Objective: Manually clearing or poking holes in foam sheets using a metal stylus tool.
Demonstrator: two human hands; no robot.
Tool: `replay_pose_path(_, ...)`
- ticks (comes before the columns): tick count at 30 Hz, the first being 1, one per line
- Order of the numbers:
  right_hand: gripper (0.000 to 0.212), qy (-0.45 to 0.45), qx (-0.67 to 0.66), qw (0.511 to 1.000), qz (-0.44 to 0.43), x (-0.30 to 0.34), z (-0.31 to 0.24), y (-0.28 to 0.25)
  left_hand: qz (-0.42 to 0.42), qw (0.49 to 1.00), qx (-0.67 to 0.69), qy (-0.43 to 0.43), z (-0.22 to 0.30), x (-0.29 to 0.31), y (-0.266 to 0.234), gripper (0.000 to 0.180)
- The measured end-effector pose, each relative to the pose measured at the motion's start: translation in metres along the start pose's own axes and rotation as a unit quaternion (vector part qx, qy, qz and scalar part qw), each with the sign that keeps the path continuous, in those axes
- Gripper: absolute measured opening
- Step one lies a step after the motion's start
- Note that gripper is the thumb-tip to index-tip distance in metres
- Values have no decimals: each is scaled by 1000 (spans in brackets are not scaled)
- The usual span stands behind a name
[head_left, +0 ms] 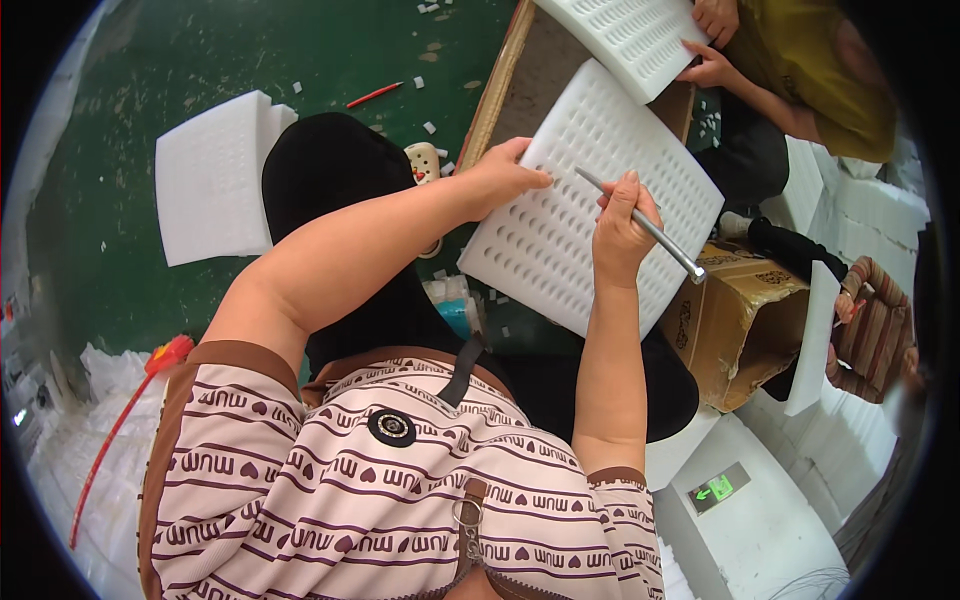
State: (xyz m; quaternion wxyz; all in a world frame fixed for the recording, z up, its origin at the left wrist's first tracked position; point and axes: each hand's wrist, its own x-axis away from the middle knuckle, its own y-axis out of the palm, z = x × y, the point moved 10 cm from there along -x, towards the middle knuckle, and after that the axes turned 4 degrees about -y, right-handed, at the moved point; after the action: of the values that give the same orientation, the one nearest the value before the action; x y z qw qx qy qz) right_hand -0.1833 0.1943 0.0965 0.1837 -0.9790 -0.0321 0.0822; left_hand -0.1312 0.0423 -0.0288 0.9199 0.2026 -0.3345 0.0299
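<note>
A white foam sheet [565, 225] lies tilted in front of the person, its flat face covered with neat rows of small oval hollows, its corners squared and its cut sides showing some thickness. The left hand [505, 180] is clamped on the sheet's left edge, thumb over the top face. The right hand [628, 222] is closed around a slim silver rod [668, 245], held like a pen over the sheet; whether its thin tip touches the foam I cannot tell.

Below the sheet, the person's shirt [420, 490] carries bands of repeated lettering with dark hearts. Further off, below and to the right, a sign [718, 487] shows a green arrow and figure. To the right, a brown cardboard box [735, 315] has dark printed patterns.

The sheet's upper edge is close by a second foam sheet [640, 50], held by a co-worker [825, 70]; whether the two touch is unclear. Its lower edge sits just by the black trousers [600, 385]. Left of it, green floor [330, 50] stretches away, bearing a red pen [374, 95], white scraps [430, 128] and, beside the left knee, a foam stack [210, 180].
</note>
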Motion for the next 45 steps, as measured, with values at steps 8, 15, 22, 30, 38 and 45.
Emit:
replay_pose_path(8, 39, -193, 219, 954, -66, -6, 17, 60, -6, 998, 7, 62, 3, 1, 3, 54)
replay_pose_path(15, 38, -66, 80, 993, -60, -5, 11, 37, 5, 998, 30, 62, 2, 0, 0, 60)
replay_pose_path(22, 37, -51, 51, 997, -41, -11, 2, 38, 27, 998, 28, 43, 1, 5, -1, 59)
replay_pose_path(30, 37, -77, 58, 993, -66, -5, 20, 57, 46, 995, -4, 92, 6, 8, 0, 55)
replay_pose_path(38, 38, 5, 55, 996, -67, -13, 24, 55, 19, 998, 20, 64, -2, 4, 1, 56)
replay_pose_path(45, 38, -34, 52, 998, -14, 1, -15, 18, 37, 997, 62, 35, -9, 0, -1, 54)
